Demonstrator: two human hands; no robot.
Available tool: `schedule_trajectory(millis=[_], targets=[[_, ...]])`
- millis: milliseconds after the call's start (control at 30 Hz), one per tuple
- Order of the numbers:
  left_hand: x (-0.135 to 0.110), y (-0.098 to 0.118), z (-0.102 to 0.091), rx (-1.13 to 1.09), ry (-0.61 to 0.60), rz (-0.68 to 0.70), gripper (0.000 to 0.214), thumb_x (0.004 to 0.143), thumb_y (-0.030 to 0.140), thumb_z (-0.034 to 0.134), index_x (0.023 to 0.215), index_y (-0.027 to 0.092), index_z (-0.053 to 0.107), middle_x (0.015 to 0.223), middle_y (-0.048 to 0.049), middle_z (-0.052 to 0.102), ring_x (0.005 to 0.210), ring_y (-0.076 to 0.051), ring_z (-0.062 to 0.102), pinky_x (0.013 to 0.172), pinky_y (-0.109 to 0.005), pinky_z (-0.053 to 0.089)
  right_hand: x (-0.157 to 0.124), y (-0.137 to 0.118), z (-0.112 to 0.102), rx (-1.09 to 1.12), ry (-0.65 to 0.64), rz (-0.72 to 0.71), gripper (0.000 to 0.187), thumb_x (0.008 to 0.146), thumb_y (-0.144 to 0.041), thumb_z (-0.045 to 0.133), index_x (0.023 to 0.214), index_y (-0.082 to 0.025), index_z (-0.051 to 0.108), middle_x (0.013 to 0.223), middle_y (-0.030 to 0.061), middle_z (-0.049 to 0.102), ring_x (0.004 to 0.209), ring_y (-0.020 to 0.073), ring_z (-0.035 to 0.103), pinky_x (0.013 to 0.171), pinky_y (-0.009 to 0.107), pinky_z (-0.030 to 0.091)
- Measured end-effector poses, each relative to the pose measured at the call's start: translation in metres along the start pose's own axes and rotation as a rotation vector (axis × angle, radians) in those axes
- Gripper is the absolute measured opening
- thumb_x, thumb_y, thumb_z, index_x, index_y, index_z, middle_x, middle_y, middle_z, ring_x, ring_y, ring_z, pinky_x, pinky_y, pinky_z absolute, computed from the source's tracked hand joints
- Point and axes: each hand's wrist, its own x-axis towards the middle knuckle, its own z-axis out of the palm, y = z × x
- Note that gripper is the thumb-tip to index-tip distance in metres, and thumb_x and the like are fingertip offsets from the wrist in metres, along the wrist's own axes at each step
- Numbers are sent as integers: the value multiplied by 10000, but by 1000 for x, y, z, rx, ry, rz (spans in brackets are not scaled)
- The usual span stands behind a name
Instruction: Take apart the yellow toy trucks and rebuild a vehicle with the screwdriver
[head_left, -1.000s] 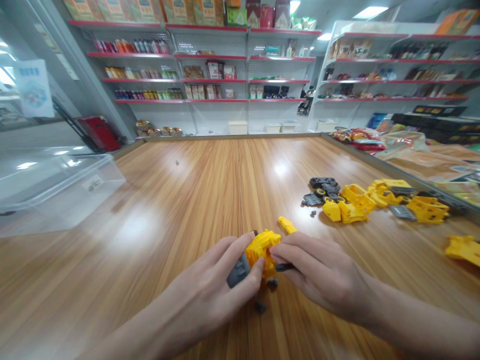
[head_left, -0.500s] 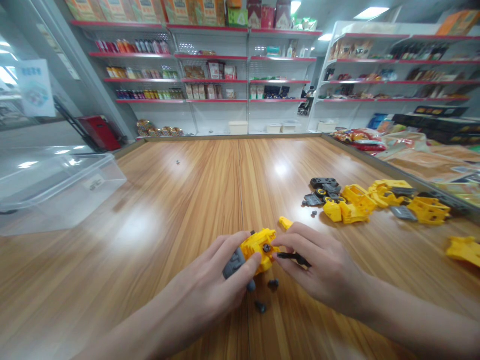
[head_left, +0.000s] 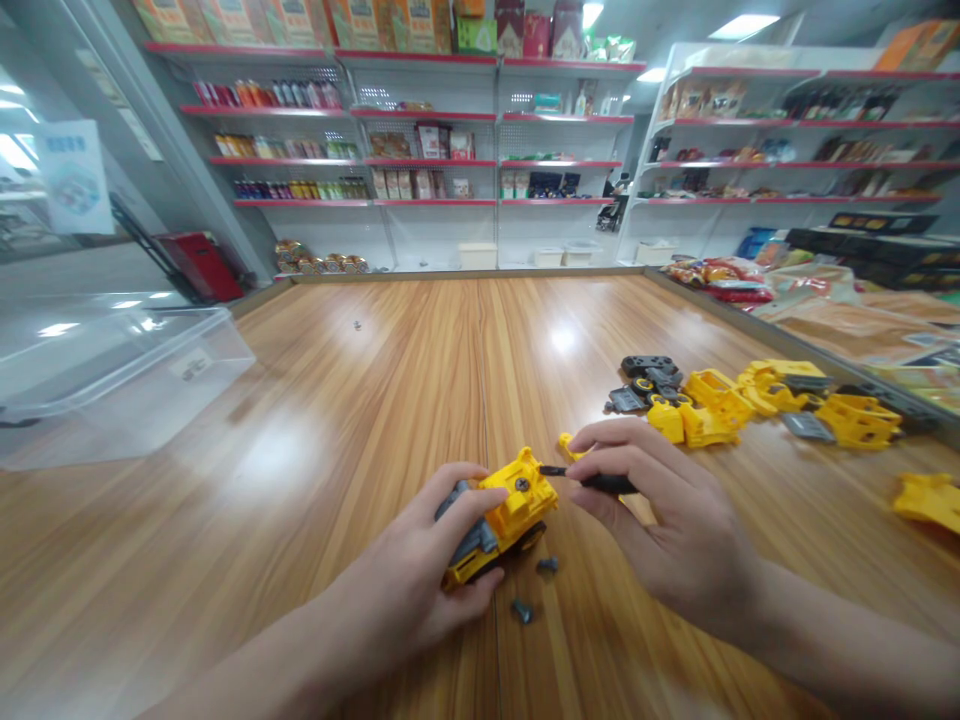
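My left hand (head_left: 431,545) is closed around a yellow and grey toy truck (head_left: 517,500), tilted just above or on the wooden table (head_left: 405,400); I cannot tell which. A dark screw (head_left: 521,485) sits in the truck's yellow face. Between the fingers of my right hand (head_left: 649,490) is a black-handled screwdriver (head_left: 609,483), its tip pointing left near the truck's yellow edge. Two loose dark screws, one screw (head_left: 547,564) and a nearer screw (head_left: 522,611), lie below the truck. A small yellow piece (head_left: 567,444) shows partly behind my right hand.
Yellow toy parts (head_left: 709,408) and dark grey parts (head_left: 649,368) lie in a group at the right. Another yellow part (head_left: 930,500) is at the right edge. On the left stands a clear plastic bin (head_left: 127,390). Stocked shelves (head_left: 420,160) are behind the table.
The truck has been turned, so more of its side and a wheel show. My right fingers have drawn back from the screw, and the screwdriver has swung to point left at the truck.
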Motion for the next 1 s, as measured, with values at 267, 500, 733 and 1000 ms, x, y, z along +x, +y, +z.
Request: schedule_trajectory(millis=[267, 500, 733, 1000], targets=[[1, 0, -3, -96, -22, -31, 559, 826, 103, 571, 1326, 291, 403, 1366, -110, 348, 1283, -247, 437, 1023, -409, 478, -4, 10, 2, 114, 40, 143, 272, 856, -169, 678, 1111, -219, 596, 1043, 50, 657, 990, 202, 622, 877, 365, 533], [14, -21, 10, -246, 23, 66, 548, 773, 103, 610, 1279, 262, 471, 1208, -98, 445, 1164, -240, 483, 962, -402, 476, 4, 8, 2, 102, -3, 13, 395, 920, -100, 552, 1303, -199, 554, 1125, 75, 661, 1024, 180, 622, 888, 321, 524], [49, -34, 16, -294, -31, 189, 586, 705, 99, 624, 1268, 228, 520, 1166, -97, 449, 1117, -238, 494, 930, -368, 467, 31, 17, -7, 62, -179, 164, 343, 920, -78, 501, 1236, -182, 585, 1023, 65, 654, 945, 181, 609, 826, 332, 499], [50, -43, 6, -339, -57, 147, 563, 715, 72, 604, 1248, 234, 519, 1186, -90, 439, 1142, -229, 484, 954, -359, 447, 48, 21, -14, 118, -218, 178, 399, 920, -68, 488, 1287, -208, 555, 1009, 44, 652, 931, 162, 607, 821, 313, 489]])
